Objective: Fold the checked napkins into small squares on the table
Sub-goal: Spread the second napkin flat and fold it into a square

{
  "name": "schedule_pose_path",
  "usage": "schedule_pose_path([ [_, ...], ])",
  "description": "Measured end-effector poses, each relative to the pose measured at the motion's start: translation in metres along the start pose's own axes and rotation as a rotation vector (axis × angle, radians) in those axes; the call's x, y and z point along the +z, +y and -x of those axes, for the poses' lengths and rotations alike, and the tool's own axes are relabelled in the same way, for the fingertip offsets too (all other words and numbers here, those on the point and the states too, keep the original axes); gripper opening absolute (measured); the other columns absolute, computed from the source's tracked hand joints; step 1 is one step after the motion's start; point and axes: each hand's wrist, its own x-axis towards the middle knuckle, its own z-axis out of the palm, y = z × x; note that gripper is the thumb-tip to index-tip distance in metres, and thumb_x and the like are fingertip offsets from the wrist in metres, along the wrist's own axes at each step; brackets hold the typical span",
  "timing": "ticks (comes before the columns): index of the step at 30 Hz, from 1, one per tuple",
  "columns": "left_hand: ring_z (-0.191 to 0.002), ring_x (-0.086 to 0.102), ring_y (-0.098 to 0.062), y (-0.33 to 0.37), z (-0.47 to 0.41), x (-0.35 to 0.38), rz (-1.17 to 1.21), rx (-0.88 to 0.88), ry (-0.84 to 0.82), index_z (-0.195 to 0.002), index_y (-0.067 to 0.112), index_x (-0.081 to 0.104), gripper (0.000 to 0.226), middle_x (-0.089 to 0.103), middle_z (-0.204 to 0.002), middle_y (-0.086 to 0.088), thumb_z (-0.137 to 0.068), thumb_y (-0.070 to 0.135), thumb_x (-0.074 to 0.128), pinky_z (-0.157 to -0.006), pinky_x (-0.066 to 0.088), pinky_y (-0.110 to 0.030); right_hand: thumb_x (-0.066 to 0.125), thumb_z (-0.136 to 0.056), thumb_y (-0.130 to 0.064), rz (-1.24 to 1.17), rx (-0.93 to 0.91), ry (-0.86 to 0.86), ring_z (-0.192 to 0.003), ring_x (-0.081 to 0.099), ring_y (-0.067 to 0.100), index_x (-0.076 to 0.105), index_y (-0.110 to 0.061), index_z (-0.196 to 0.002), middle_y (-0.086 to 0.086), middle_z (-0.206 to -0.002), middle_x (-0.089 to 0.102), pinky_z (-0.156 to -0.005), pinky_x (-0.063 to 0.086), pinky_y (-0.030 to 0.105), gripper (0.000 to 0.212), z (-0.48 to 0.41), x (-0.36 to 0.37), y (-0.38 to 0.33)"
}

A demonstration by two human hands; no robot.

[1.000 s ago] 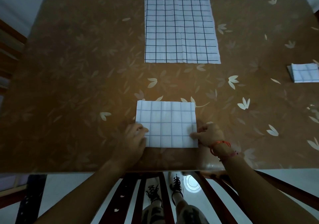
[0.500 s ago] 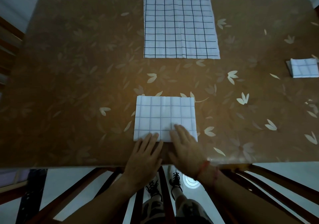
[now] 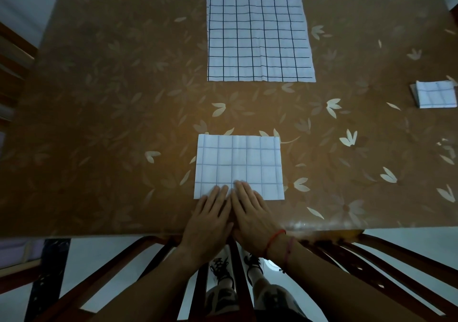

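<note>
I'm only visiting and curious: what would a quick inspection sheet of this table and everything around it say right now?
Surface: brown table with a pale leaf pattern, glossy at the near edge.
Job's things: partly folded napkin lies flat near the person; unfolded napkin lies flat at the far edge; small folded napkin sits at the right edge.
Clutter: nothing seen.
Grippers (hands): left hand and right hand lie flat side by side, straight fingertips on the partly folded napkin's near edge; red string on the right wrist.
Cables: nothing seen.
Surroundings: wooden chair below the near edge, another chair at the left; pale floor; the person's shoes.
</note>
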Motion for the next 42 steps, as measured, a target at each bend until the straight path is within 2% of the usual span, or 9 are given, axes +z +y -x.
schedule_pose_path([
  [12, -0.148, 0.008, -0.026, -0.024, 0.023, 0.003, -0.034, -0.143, -0.014, -0.150, 0.001, 0.019, 0.068, 0.012, -0.159, -0.016, -0.099, 0.046, 0.021, -0.117, 0.022, -0.044, 0.025, -0.091, -0.064, 0.052, 0.022, -0.029, -0.145, 0.016, 0.035, 0.029, 0.006, -0.144, 0.024, -0.155, 0.017, -0.115, 0.027, 0.048, 0.088, 0.015, 0.009, 0.014],
  [18, -0.148, 0.011, -0.025, -0.034, 0.034, 0.004, -0.037, -0.183, 0.002, -0.150, 0.001, 0.020, 0.070, 0.012, -0.159, -0.015, -0.098, 0.048, 0.023, -0.116, 0.022, -0.042, 0.037, -0.090, -0.059, 0.094, 0.178, -0.029, -0.145, 0.013, 0.034, 0.024, 0.005, -0.146, 0.022, -0.157, 0.011, -0.113, 0.030, 0.048, 0.086, 0.054, 0.011, 0.050],
  [22, -0.148, 0.010, -0.025, -0.030, 0.033, 0.005, -0.028, -0.218, -0.014, -0.150, 0.001, 0.020, 0.072, 0.012, -0.159, -0.015, -0.097, 0.049, 0.020, -0.117, 0.022, -0.043, 0.033, -0.089, -0.057, 0.088, 0.220, -0.039, -0.142, 0.024, 0.036, 0.034, 0.007, -0.141, 0.024, -0.153, 0.023, -0.111, 0.029, 0.046, 0.083, 0.056, 0.008, 0.051],
  [27, -0.147, 0.013, -0.023, -0.029, 0.031, 0.004, -0.044, -0.225, 0.003, -0.149, 0.003, 0.024, 0.070, 0.017, -0.159, -0.013, -0.096, 0.049, 0.024, -0.115, 0.014, -0.041, 0.055, -0.089, -0.036, -0.240, 0.268, 0.019, -0.140, 0.029, 0.036, 0.036, 0.004, -0.141, 0.021, -0.152, 0.029, -0.114, 0.026, 0.037, 0.068, 0.046, -0.014, 0.050],
  [32, -0.147, 0.013, -0.022, -0.026, 0.031, 0.003, -0.034, -0.240, 0.005, -0.149, 0.003, 0.025, 0.069, 0.018, -0.158, -0.012, -0.096, 0.047, 0.024, -0.117, 0.020, -0.042, 0.061, -0.085, -0.025, -0.652, 0.654, 0.142, -0.097, 0.064, 0.026, 0.066, -0.016, -0.109, 0.006, -0.100, 0.070, -0.085, 0.049, 0.031, 0.027, 0.022, -0.055, 0.061],
  [35, -0.147, 0.012, -0.021, -0.027, 0.031, 0.003, -0.035, -0.235, 0.012, -0.149, 0.004, 0.024, 0.069, 0.017, -0.159, -0.012, -0.096, 0.047, 0.025, -0.116, 0.009, -0.037, 0.065, -0.079, -0.027, -0.990, 0.901, 0.100, -0.094, 0.067, 0.029, 0.071, -0.011, -0.102, 0.010, -0.096, 0.073, -0.089, 0.053, 0.043, 0.029, 0.007, -0.064, 0.077],
  [37, -0.147, 0.011, -0.021, -0.027, 0.030, 0.003, -0.033, -0.240, 0.017, -0.150, 0.004, 0.024, 0.069, 0.017, -0.159, -0.011, -0.096, 0.047, 0.025, -0.117, 0.008, -0.036, 0.063, -0.078, -0.026, -1.150, 0.979, 0.090, -0.076, 0.069, 0.032, 0.071, -0.007, -0.083, 0.015, -0.081, 0.073, -0.074, 0.058, 0.046, 0.021, 0.000, -0.067, 0.081],
  [40, -0.147, 0.012, -0.020, -0.026, 0.030, 0.003, -0.017, -0.250, 0.021, -0.150, 0.004, 0.023, 0.069, 0.016, -0.159, -0.011, -0.096, 0.046, 0.024, -0.117, 0.016, -0.039, 0.063, -0.077, -0.017, -1.293, 1.045, 0.053, -0.044, 0.058, 0.019, 0.059, -0.011, -0.065, 0.009, -0.062, 0.061, -0.044, 0.049, 0.025, 0.014, 0.004, -0.058, 0.094],
  [42, -0.147, 0.012, -0.021, -0.026, 0.029, 0.003, -0.006, -0.250, 0.018, -0.150, 0.004, 0.023, 0.069, 0.017, -0.159, -0.011, -0.095, 0.046, 0.025, -0.115, 0.019, -0.041, 0.066, -0.067, -0.015, -1.328, 1.106, -0.022, -0.045, 0.060, 0.022, 0.052, -0.009, -0.069, 0.016, -0.080, 0.060, -0.040, 0.049, 0.019, 0.015, 0.008, -0.055, 0.096],
])
